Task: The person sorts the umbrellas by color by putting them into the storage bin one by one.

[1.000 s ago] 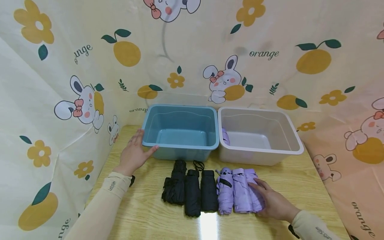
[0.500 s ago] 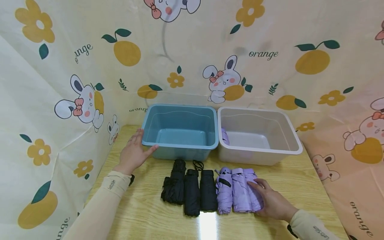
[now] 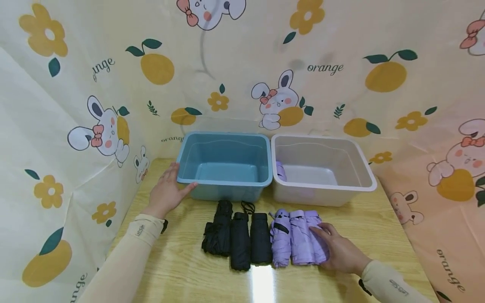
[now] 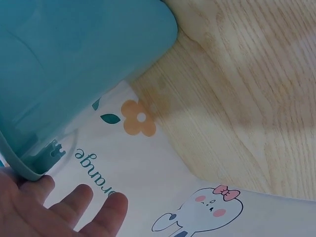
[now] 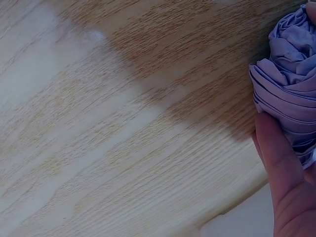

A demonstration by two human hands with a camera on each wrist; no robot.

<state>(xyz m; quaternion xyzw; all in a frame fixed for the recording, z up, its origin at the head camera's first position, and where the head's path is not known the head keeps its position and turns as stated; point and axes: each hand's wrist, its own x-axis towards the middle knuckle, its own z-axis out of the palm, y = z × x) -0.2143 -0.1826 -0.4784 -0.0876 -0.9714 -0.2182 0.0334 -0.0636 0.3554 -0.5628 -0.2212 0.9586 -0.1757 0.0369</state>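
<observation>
Counter (image 3: 182, 273), wood-grain top, bearing two bins and a side-by-side row of six folded umbrellas.

Item: rightmost purple umbrella (image 3: 319, 249), at the right end of the row, on the counter in front of the pale bin (image 3: 322, 197). The right hand (image 3: 342, 253) grips it, fingers over the upper part, thumb on the lower.

Item: middle purple umbrella (image 3: 302, 242), beside it.

Item: leftmost purple umbrella (image 3: 281, 248), with a dark strap across.

Items: three black umbrellas: a slim one (image 3: 261, 242), a longer one (image 3: 240, 244) and a looser, bunched one (image 3: 217, 237). A black cord loop (image 3: 248, 207) lies above the first two.

Item: blue bin (image 3: 227, 192), beside the pale bin. The left hand (image 3: 165, 194) rests against its near left corner, fingers extended, thumb spread.

Item: purple bundle (image 3: 281, 171), inside the pale bin against its left wall.

Behind: cloth backdrop (image 3: 242, 54), printed with rabbits, oranges and flowers.
</observation>
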